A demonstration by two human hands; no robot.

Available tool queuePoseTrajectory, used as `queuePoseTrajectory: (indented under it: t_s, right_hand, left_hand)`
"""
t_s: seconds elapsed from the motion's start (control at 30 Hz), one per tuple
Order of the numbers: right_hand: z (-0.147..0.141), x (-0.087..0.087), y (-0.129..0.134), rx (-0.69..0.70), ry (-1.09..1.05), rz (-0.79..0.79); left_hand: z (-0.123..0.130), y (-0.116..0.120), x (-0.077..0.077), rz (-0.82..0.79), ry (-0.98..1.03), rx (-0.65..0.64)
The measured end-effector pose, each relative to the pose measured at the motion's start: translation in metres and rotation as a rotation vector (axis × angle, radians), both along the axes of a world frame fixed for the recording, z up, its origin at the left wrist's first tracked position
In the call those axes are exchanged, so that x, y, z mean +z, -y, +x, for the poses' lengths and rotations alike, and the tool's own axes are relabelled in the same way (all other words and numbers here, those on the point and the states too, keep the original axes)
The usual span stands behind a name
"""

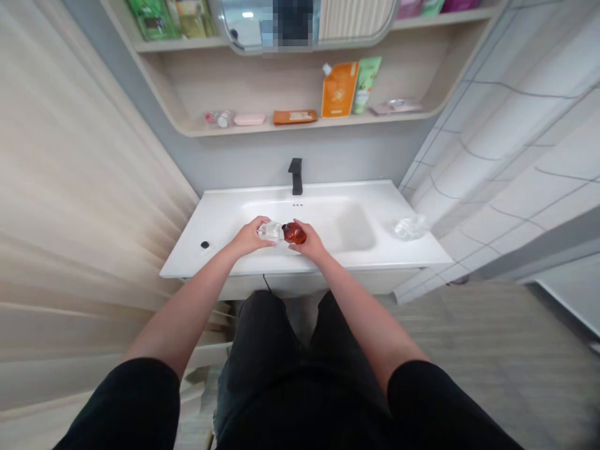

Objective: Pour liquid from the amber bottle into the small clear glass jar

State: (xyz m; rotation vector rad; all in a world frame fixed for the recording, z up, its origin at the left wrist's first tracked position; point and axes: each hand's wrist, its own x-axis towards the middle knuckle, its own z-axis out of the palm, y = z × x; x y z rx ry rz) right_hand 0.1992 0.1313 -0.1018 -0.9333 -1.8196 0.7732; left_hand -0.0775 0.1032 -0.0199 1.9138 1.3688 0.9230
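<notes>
The left hand [250, 238] closes around a clear container [270, 231], and the right hand [307, 242] curls around an amber bottle [295, 233]. The two meet end to end above the basin [356, 228] of a white sink [384, 209]. Crumpled clear plastic [410, 227] lies on the sink's right side (its outline is hard to make out). Behind stands a black faucet [295, 176], and farther off a shelf [281, 127] carries an orange pouch [339, 89] and a green tube [366, 85].
</notes>
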Motion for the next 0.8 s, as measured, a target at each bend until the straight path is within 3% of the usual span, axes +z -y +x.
queuePoseTrajectory:
  t_s: [0.43,0.8]
  right_hand:
    - [-0.001,0.002,0.003,-0.038,0.063,-0.013]
    - [0.0,0.006,0.006,-0.035,0.088,-0.005]
  left_hand:
    - [0.0,0.002,0.03,0.007,-0.225,-0.007]
    - [0.001,-0.001,0.043,0.027,-0.309,-0.03]
